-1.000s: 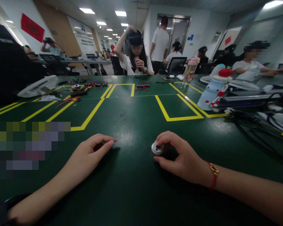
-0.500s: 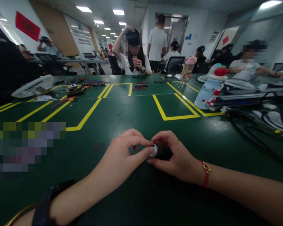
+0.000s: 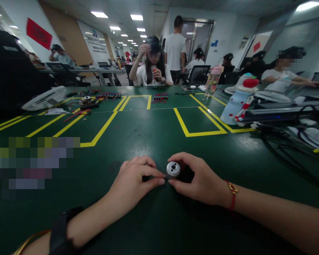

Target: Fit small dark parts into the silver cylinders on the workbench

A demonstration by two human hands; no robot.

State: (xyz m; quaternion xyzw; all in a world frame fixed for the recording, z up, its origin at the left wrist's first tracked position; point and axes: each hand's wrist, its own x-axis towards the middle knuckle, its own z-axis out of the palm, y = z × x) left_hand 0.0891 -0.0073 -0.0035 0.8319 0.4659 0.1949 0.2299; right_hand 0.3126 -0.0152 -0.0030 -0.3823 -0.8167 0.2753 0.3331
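Note:
A small round silver metal part [image 3: 173, 169], which looks like a little motor, stands upright on the green table. Dark holes show in its top face, one in the middle and smaller ones beside it. My right hand [image 3: 195, 179] curls around it from the right, thumb in front and fingers behind. Just left of the part is my left hand [image 3: 142, 180], its thumb and forefinger brought close together in a pinch. Something tiny and dark may be between those fingertips, too small to name. The left fingertips sit apart from the part's top.
Yellow tape lines [image 3: 207, 134] mark the green table. A blue bottle [image 3: 232, 106] and black cables [image 3: 275, 148] lie to the right. Bundled coloured wires [image 3: 161, 97] and a white fan-like device [image 3: 45, 98] are farther back. A person [image 3: 152, 71] sits opposite.
My left fingers have moved off the top of the metal part, down and to the left, uncovering its face. The right hand stays around the part. The view has shifted slightly.

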